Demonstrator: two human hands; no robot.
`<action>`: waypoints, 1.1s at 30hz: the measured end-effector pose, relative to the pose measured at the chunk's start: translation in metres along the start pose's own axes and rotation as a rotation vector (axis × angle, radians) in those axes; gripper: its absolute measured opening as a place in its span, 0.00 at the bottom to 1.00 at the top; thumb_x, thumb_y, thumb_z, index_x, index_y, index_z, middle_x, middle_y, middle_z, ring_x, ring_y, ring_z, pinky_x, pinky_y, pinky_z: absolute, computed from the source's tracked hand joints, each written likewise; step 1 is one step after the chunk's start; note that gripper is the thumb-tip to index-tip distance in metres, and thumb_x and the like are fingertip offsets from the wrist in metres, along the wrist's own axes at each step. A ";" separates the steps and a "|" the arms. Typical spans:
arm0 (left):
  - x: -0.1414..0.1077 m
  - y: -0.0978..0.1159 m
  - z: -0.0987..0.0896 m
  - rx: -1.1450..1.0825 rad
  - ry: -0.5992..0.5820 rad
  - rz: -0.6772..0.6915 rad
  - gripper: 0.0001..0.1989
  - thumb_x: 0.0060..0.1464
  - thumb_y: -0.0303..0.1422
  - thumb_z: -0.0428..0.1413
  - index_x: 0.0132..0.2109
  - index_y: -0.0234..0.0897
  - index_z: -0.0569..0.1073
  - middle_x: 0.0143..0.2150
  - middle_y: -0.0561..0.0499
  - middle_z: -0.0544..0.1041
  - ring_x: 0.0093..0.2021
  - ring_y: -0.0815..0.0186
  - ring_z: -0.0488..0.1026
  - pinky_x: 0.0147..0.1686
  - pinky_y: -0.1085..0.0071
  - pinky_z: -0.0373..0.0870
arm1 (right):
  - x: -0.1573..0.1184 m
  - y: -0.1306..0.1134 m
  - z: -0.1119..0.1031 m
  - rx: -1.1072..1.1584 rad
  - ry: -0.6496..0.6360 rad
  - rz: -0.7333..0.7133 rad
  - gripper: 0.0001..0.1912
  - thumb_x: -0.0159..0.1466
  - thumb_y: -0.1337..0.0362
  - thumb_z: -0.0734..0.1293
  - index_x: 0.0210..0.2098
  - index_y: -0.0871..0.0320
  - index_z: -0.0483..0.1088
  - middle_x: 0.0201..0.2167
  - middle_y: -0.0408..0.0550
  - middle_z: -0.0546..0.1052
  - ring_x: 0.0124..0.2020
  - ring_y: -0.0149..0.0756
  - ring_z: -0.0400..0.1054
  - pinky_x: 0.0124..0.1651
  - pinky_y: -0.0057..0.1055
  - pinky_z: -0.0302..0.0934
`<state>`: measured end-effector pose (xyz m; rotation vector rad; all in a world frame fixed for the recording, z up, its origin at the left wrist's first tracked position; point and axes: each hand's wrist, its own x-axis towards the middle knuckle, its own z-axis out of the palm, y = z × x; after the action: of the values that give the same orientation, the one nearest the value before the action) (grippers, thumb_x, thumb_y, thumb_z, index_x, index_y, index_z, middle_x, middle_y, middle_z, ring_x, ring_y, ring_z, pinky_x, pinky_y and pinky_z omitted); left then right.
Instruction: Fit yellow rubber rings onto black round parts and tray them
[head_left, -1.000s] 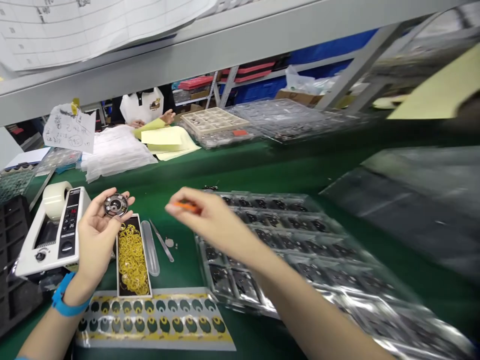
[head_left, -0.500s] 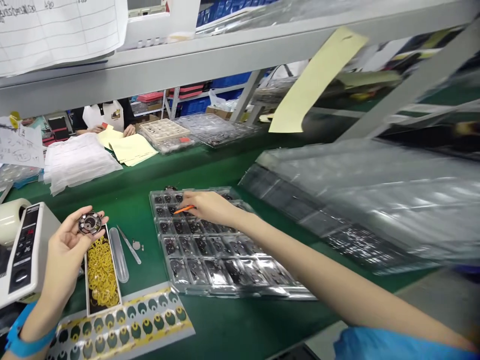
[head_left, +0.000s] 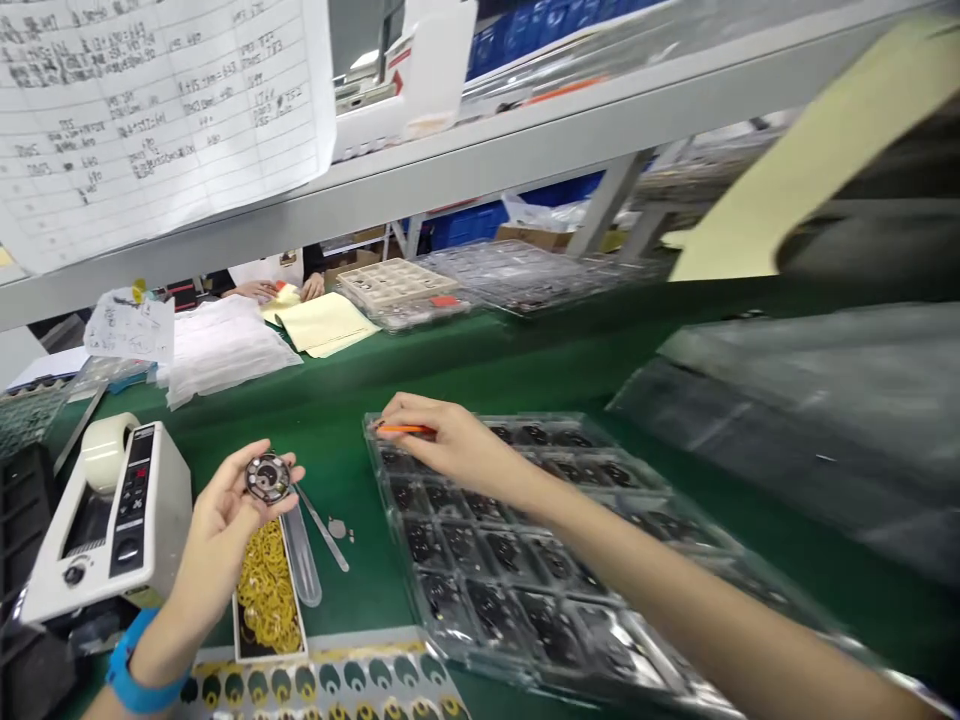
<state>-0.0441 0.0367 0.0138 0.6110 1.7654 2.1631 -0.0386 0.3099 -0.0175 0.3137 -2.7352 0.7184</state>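
Note:
My left hand (head_left: pixel 217 525) holds up a round black-and-silver part (head_left: pixel 268 478) between thumb and fingers, its ringed face toward me. At the far left corner of a clear compartment tray (head_left: pixel 480 660), my right hand (head_left: pixel 450 445) is closed around a thin orange stick-like tool (head_left: pixel 409 429). Whatever its tip touches is hidden or too small to make out. Dark parts lie in the tray's compartments. Below my left hand stands a white box (head_left: pixel 235 625) of yellow ring-like pieces (head_left: pixel 270 590). Metal tweezers (head_left: pixel 326 535) lie between this box and the tray.
A white tape dispenser (head_left: pixel 161 510) stands at left. A sticker sheet (head_left: pixel 405 640) lies at the front, beside a clear plastic strip (head_left: pixel 304 565). Stacked clear trays (head_left: pixel 787 420) are at right. A grey shelf beam (head_left: pixel 465 155) crosses above; across the bench a person's hands (head_left: pixel 311 287) hold yellow paper.
The view has swung left, shifting everything rightward in it. My right hand has moved with the orange tool to the tray's far left corner. My left hand still holds the round part.

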 end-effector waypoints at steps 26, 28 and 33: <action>-0.016 -0.002 0.011 0.071 -0.134 0.170 0.21 0.63 0.20 0.49 0.56 0.49 0.71 0.56 0.54 0.74 0.56 0.65 0.72 0.56 0.71 0.73 | -0.002 -0.121 0.009 0.790 0.253 0.044 0.10 0.57 0.68 0.68 0.19 0.58 0.72 0.28 0.44 0.71 0.24 0.27 0.61 0.23 0.24 0.58; -0.015 -0.003 0.012 0.067 -0.112 0.170 0.20 0.62 0.21 0.50 0.56 0.47 0.71 0.56 0.53 0.74 0.57 0.65 0.71 0.55 0.71 0.73 | -0.003 -0.122 0.014 0.725 0.335 0.028 0.09 0.57 0.71 0.67 0.21 0.59 0.71 0.28 0.44 0.72 0.26 0.28 0.64 0.27 0.24 0.60; -0.015 -0.004 0.015 0.069 -0.070 0.186 0.17 0.62 0.23 0.52 0.54 0.45 0.71 0.53 0.52 0.76 0.54 0.66 0.73 0.53 0.74 0.74 | -0.006 -0.125 0.024 0.612 0.434 -0.032 0.07 0.60 0.72 0.67 0.26 0.59 0.70 0.30 0.44 0.73 0.30 0.31 0.68 0.29 0.26 0.61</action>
<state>-0.0239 0.0436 0.0105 0.8893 1.8171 2.1770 -0.0031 0.1918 0.0157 0.2839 -2.0522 1.4196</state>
